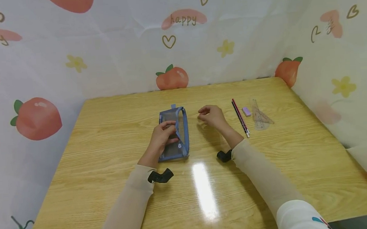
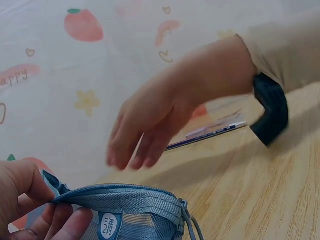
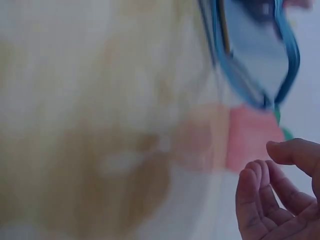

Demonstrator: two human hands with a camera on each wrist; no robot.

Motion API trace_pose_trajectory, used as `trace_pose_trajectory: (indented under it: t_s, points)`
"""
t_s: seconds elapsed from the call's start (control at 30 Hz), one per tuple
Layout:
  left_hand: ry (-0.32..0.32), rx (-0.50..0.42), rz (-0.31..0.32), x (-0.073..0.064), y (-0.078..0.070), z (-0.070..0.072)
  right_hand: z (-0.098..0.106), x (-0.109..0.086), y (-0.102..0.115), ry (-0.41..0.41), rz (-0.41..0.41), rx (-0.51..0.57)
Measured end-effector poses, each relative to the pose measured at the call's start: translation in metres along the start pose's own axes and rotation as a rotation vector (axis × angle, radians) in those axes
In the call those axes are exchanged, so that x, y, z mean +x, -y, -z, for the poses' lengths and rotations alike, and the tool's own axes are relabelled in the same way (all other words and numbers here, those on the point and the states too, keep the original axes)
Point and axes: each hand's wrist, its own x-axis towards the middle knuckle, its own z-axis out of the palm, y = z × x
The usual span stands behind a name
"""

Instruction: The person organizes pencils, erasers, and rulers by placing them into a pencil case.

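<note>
On the table (image 1: 110, 142), in front of the person, lies the pouch (image 1: 186, 135), with its mouth gaping toward the right side. The left hand (image 1: 161, 138) pinches the edge of that mouth between thumb and fingers. The right hand (image 1: 213, 117) is in the air, near the pouch. Its fingers bend softly and hold nothing. Farther right lie two pencils (image 1: 240, 118) side by side, then the eraser (image 1: 247, 112), then the clear rulers (image 1: 260, 119), one over another.

The pouch looks soft and floppy. If the left hand let go, I think the mouth could flop shut, and anything pushed at it would bump the edge. If that hand pulled too hard, the whole pouch might slide, because only the pinch seems to steady it. The zip (image 2: 125, 187) runs along the mouth, so its teeth might catch on things. The pencils could roll if a hand knocked them, and picking one up might drag the other along. The rulers look thin and flat, so fingertips may slip and find no edge to lift. I can't tell if anything is inside the pouch.
</note>
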Motion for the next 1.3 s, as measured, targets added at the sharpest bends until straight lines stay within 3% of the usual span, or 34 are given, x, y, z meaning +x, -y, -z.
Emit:
trace_pose_trajectory:
  t_s: [0.23,0.43,0.7,1.3]
  points:
    - [0.01,0.0,0.022,-0.001,0.002,0.002,0.06,0.001,-0.022,-0.055,-0.038,-0.235]
    - [0.002,-0.009,0.017,-0.003,0.002,0.004,0.087,-0.001,-0.043,-0.093,-0.08,-0.449]
    - [0.011,-0.027,0.015,-0.003,-0.001,0.005,0.09,-0.002,-0.053,-0.104,-0.112,-0.526]
    - [0.028,-0.036,0.025,-0.003,-0.005,0.002,0.088,-0.004,-0.05,-0.127,-0.053,-0.602]
